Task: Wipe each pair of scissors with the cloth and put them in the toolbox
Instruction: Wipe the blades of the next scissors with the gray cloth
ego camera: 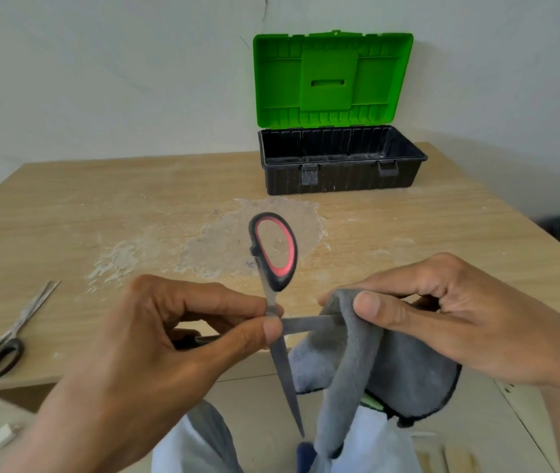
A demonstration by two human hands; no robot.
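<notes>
Red-and-black scissors (282, 280) are held up in the middle of the frame, in front of the near edge of the tabletop (118, 206), and they're opened wide. They're pinched right around the pivot by the left hand (169, 336), thumb and forefinger closed on the metal. One red-lined handle loop is pointed up, and the other handle is mostly hidden behind that hand. One blade is aimed down at the bottom of the frame, while the other is stuck out sideways to the right and buried in a grey cloth (350, 370).

The cloth is gripped by the right hand (442, 319), with thumb and forefinger squeezed together so the fabric is folded over that sideways blade. The rest of the cloth is left hanging below the hand.

The toolbox (340, 180) is parked at the far side of the tabletop, upper right of centre, well away from the hands. Its black tub is seen open, with the green lid (329, 80) tipped back against the wall. What's inside can't really be made out from here.

A second pair, black-handled scissors (21, 320), is laid flat at the lower left of the frame near the tabletop's front edge, blades closed and pointed away. A scuffed, pale patch (237, 233) is spread across the middle of the wood
</notes>
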